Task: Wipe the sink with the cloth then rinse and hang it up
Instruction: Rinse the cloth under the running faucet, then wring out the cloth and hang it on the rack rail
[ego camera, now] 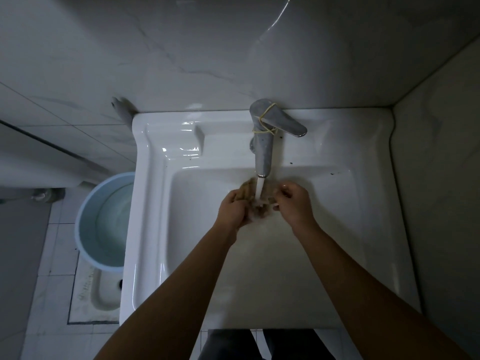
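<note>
A white rectangular sink point(153, 229) fills the middle of the view. Its chrome faucet point(263, 149) has yellow rubber bands around it, and water point(259, 189) runs from the spout. Under the stream I hold a small brownish cloth point(255, 206) bunched up between both hands. My left hand point(233, 209) grips the cloth's left side, with part of it sticking up past my fingers. My right hand point(294, 201) pinches the cloth's right edge. Most of the cloth is hidden by my fingers and the water.
A light blue bucket point(101, 222) with water stands on the floor left of the sink, beside a squat toilet pan point(101, 294). Tiled walls close in behind and on the right. Small dark specks lie on the sink ledge point(337, 141).
</note>
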`<state>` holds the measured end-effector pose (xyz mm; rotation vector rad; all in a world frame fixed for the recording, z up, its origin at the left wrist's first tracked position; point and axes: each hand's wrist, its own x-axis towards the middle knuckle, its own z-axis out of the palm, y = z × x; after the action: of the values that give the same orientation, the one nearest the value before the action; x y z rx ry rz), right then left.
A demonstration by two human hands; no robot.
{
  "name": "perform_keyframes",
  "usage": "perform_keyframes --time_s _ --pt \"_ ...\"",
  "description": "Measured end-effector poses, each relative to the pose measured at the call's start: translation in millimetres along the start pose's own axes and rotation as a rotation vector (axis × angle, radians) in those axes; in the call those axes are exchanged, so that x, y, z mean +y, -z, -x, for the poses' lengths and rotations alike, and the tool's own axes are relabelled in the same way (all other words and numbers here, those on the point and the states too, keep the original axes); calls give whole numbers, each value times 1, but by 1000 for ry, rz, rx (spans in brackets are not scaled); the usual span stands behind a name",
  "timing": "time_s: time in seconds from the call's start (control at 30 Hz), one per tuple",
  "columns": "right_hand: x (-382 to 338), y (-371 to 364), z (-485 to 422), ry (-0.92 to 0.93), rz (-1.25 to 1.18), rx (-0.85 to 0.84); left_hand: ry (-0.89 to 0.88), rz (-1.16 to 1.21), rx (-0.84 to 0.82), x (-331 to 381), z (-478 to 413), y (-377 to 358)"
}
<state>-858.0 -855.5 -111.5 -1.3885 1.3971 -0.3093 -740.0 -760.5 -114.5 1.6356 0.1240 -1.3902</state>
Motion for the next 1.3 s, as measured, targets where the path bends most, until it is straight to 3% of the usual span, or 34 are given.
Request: perform_keyframes --time_s 0.23,0.3,0.47,0.6,0.87,1.03,1.13,1.3 --pt "-18 19 9 95 6 -152 15 6 88 -9 1 16" --pt "-26 30 11 160 41 -104 26 31 56 -4 9 14" --pt "-87 64 20 278 -188 -33 -11 62 48 6 29 16" --pt "-129 74 20 364 -85 -33 -62 75 50 13 47 21" --pt "-121 71 18 254 -165 8 -228 -56 91 24 79 34" --pt "-85 67 17 142 -260 -16 -236 -58 146 19 85 43" --pt "-83 66 12 186 -198 -8 -217 -52 139 15 91 42" --pt "-55 49 38 91 -173 -182 -184 -36 -2 21 108 35"
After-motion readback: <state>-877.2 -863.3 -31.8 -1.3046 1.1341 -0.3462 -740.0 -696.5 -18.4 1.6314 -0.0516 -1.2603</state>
